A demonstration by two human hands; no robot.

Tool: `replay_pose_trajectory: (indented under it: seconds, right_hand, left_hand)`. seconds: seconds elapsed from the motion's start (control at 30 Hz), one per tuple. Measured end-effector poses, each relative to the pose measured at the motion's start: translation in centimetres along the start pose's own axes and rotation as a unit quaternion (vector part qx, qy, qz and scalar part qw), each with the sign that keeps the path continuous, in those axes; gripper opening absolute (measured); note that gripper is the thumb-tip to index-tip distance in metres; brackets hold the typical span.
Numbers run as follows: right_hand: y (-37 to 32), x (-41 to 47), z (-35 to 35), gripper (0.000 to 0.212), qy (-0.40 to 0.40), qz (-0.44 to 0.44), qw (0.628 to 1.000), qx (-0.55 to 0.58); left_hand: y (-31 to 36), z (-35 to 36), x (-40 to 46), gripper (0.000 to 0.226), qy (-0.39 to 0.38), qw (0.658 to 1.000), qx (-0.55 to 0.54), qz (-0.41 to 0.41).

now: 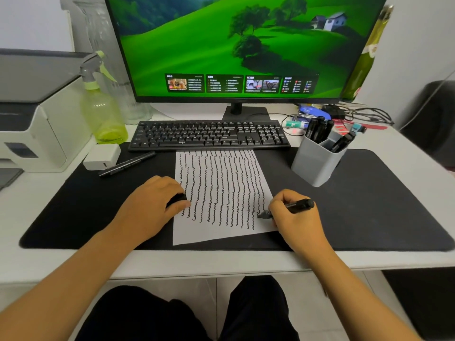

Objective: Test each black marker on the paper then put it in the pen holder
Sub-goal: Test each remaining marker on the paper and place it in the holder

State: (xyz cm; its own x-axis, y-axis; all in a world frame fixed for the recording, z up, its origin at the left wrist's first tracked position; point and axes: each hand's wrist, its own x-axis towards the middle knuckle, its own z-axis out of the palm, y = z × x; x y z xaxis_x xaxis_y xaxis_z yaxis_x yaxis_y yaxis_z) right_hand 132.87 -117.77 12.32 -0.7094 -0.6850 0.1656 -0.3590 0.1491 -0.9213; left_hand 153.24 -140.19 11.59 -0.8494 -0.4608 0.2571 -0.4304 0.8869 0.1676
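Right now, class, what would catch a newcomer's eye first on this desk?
The bright green monitor fills the back of the desk. In front of the keyboard lies the paper, covered in black wavy lines, with the right hand holding a black marker at its right edge. The grey pen holder with markers stands to the right.

paper (222,232): white, and we've got it covered in rows of wavy black squiggles
marker (294,206): black, tiny pale lettering we can't read
desk mat (369,205): plain black
pen holder (314,168): light grey, black markers (318,130) poking out
keyboard (209,135): black with white legends
spray bottle (103,112): see-through lime green, grey trigger
monitor (234,45): our wallpaper's bright green hills
desk (197,264): white
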Motion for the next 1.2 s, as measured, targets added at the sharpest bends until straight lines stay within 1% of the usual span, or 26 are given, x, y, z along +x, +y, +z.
replay_pose_trajectory:
  seconds: [0.13,0.43,0.63,0.73,0.77,0.83,0.9,0.97,1.0,1.1,1.2]
  right_hand:
    - [-0.2,-0.3,-0.1,0.039,-0.009,-0.007,1.0,0.009]
    - [-0.3,-0.7,-0.4,0.045,-0.035,-0.005,0.999,0.02]
    - [-0.4,-0.9,-0.5,0.043,-0.037,0.0,0.999,0.014]
    - [-0.3,-0.9,-0.5,0.048,-0.048,0.0,0.999,0.012]
    - [-0.3,-0.9,-0.6,0.048,-0.054,0.0,0.998,0.013]
    - [-0.5,-0.9,-0.7,0.038,-0.042,0.001,0.998,0.042]
    - [-0.6,-0.8,-0.9,0.028,0.017,-0.002,0.995,0.096]
    - [-0.6,-0.8,-1.2,0.03,0.072,-0.018,0.99,0.123]
    - [-0.7,-0.9,-1.2,0.029,0.082,-0.025,0.988,0.128]
    - [-1.7,-1.4,-0.6,0.021,0.061,-0.047,0.985,0.155]
    - [-3.0,-2.1,0.5,0.021,0.001,-0.071,0.981,0.183]
  left_hand:
    - [0.1,-0.1,0.0,0.058,-0.003,1.0,0.005,-0.005]
    - [0.2,-0.1,-0.1,0.059,-0.001,1.0,0.002,-0.004]
    - [0.2,-0.1,-0.1,0.059,0.001,1.0,0.006,-0.005]
    - [0.3,0.0,-0.1,0.059,0.005,1.0,0.004,-0.005]
    - [0.3,-0.1,-0.1,0.058,0.007,1.0,0.003,-0.004]
    - [0.3,-0.1,-0.2,0.056,0.01,1.0,-0.002,0.001]
    - [0.3,-0.3,-0.1,0.056,0.005,1.0,0.0,0.012]
    - [0.4,-0.8,-0.1,0.056,0.003,1.0,0.007,0.023]
    - [0.6,-1.1,-0.1,0.056,0.012,1.0,0.007,0.027]
    - [1.8,-2.0,-0.4,0.051,0.057,0.996,-0.006,0.065]
    - [4.0,-2.6,-1.1,0.047,0.079,0.988,-0.056,0.119]
